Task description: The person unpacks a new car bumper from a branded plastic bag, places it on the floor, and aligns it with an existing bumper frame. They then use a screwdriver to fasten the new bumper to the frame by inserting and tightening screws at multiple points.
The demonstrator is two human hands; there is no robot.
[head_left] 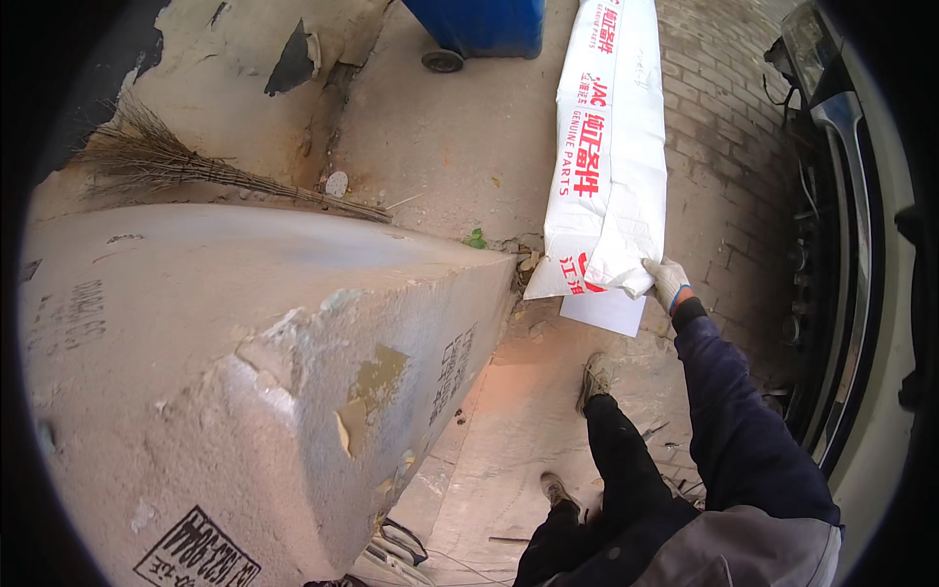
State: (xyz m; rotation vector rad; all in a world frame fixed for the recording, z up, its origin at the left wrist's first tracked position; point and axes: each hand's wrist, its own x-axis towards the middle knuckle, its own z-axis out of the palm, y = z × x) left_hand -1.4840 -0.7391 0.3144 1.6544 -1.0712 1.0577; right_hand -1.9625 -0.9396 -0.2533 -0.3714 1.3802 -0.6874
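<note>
My right hand [669,282], in a pale knit glove with a blue edge, is closed on the near right corner of a long white package [626,157]. The package is a flat, long wrapped parcel with red printing. It stretches away from me, and its near end is folded and creased. From under that end a plain white sheet [606,313] sticks out; whether it is fixed to the package I cannot tell. My right arm reaches forward in a dark blue sleeve. My left hand is out of the picture.
A rough plastered wall corner [391,372] rises close on my left. Behind it a twig broom [225,173] leans along the wall. A blue wheeled bin [479,24] stands ahead. Along the right is a vehicle front [841,245]. Brick paving [714,127] runs beside the package.
</note>
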